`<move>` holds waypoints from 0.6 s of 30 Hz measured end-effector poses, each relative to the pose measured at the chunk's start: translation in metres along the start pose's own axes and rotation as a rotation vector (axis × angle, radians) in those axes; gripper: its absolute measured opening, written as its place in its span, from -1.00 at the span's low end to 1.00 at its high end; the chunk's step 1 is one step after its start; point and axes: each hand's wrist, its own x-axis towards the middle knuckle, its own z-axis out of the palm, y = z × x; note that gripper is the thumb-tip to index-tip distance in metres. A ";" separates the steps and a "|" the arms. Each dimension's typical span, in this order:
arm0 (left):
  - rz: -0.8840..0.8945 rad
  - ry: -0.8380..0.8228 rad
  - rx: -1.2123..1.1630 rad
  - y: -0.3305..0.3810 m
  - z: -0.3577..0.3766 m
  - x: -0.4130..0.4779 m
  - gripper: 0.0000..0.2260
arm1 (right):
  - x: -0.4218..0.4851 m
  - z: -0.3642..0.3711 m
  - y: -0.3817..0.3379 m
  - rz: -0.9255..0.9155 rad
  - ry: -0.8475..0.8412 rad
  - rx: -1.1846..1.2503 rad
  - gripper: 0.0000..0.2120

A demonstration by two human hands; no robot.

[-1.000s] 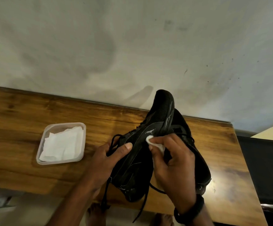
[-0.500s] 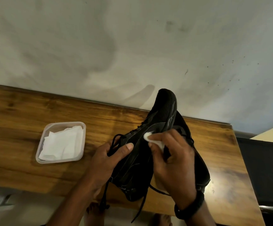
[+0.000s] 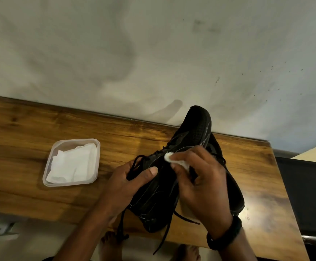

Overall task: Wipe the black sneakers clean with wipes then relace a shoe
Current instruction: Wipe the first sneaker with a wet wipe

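A black sneaker is tilted up above the wooden table, toe pointing at the wall. My left hand grips its lace side, thumb laid across the upper. My right hand presses a small white wipe against the sneaker's side, just below the toe mesh. A second black sneaker lies on the table behind my right hand, mostly hidden. Loose black laces hang over the table's near edge.
A clear plastic tub holding white wipes sits on the table to the left of my hands. A stained white wall backs the table. A dark object stands past the table's right end. Bare feet show below.
My right hand has slid the wipe up along the sneaker's side toward the toe. My left hand keeps its grip in the same place.
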 end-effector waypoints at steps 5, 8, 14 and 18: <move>-0.002 -0.007 -0.007 -0.001 -0.003 0.002 -0.71 | 0.003 -0.003 -0.001 0.024 -0.037 0.000 -0.85; 0.002 -0.010 -0.010 -0.001 -0.002 0.002 -0.72 | 0.003 -0.009 0.006 0.089 0.178 -0.080 -0.86; -0.005 0.016 -0.021 -0.004 -0.004 0.003 -0.70 | -0.001 0.000 0.002 -0.007 -0.165 0.050 -0.82; -0.001 0.022 -0.018 -0.005 -0.007 0.005 -0.66 | 0.000 0.000 0.004 -0.051 -0.301 0.052 -0.79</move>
